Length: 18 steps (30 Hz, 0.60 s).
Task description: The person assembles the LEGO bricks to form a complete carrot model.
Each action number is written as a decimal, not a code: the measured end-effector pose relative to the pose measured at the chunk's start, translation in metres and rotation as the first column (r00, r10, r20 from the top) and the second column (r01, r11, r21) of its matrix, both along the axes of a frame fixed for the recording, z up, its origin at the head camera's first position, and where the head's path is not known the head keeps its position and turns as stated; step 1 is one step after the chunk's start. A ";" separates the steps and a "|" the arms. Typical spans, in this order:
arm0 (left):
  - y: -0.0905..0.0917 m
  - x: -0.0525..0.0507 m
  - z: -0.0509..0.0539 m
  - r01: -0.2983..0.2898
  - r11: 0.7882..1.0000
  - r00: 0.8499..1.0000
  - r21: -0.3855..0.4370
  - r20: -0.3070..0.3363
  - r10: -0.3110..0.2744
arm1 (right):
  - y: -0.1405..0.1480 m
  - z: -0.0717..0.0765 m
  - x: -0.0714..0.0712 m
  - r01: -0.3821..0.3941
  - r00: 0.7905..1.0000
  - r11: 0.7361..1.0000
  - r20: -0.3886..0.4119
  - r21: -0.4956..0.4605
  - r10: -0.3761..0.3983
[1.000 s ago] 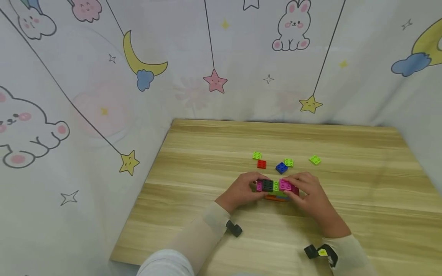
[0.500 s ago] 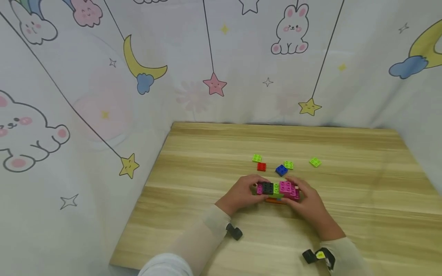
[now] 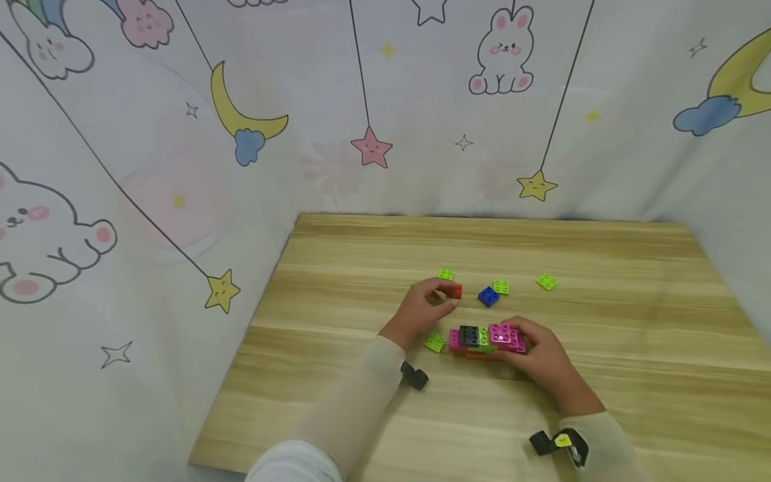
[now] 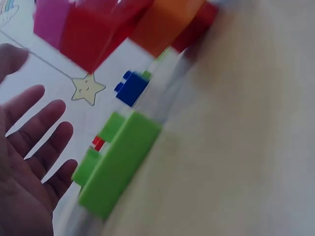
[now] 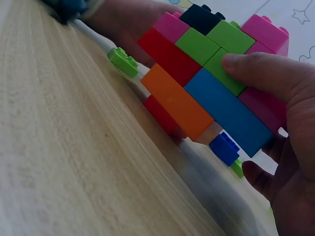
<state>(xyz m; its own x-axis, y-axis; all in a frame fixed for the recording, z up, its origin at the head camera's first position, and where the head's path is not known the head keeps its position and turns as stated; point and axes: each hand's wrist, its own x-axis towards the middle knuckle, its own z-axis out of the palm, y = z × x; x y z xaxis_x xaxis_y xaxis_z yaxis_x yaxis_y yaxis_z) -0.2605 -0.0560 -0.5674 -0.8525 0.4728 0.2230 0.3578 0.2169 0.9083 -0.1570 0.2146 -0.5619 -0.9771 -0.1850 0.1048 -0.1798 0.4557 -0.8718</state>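
My right hand (image 3: pixel 539 355) grips the right end of a wall-like build of toy building bricks (image 3: pixel 482 339). In the right wrist view the thumb presses a green brick on its face; pink, black, green, red, orange and blue bricks (image 5: pixel 229 113) make up its rows. My left hand (image 3: pixel 421 308) reaches over the table beside a small red brick (image 3: pixel 458 291), which its fingers partly cover. The left wrist view has this hand (image 4: pixel 34 157) with its fingers spread and nothing held. A loose green brick (image 3: pixel 435 342) lies just left of the build.
Behind the build lie a blue brick (image 3: pixel 488 296) touching or close to a green brick (image 3: pixel 500 287), another green brick (image 3: pixel 547 282) farther right and one (image 3: pixel 446 274) behind the red brick. The wooden table (image 3: pixel 337 268) meets a printed curtain (image 3: pixel 325 134) at the back.
My left hand has let go of the build and moved away toward the red brick, revealing the green brick. The right hand has shifted from the top pink brick to the build's right end.
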 end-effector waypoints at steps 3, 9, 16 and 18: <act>0.013 -0.016 -0.001 0.000 0.998 0.999 -0.062 -0.040 -0.002 | 0.004 0.000 0.001 -0.012 1.000 1.000 0.008 -0.006 0.012; 0.040 -0.035 -0.004 0.015 0.958 0.971 -0.286 -0.225 -0.083 | 0.004 0.000 0.001 -0.030 1.000 0.999 -0.001 -0.018 0.030; 0.060 -0.047 -0.007 -0.015 0.884 0.936 -0.467 -0.318 -0.152 | 0.004 -0.004 -0.001 -0.056 0.998 0.996 -0.030 -0.063 0.054; 0.063 -0.048 -0.008 -0.018 0.869 0.931 -0.494 -0.325 -0.166 | 0.005 -0.003 -0.001 -0.055 0.998 0.996 -0.030 -0.076 0.052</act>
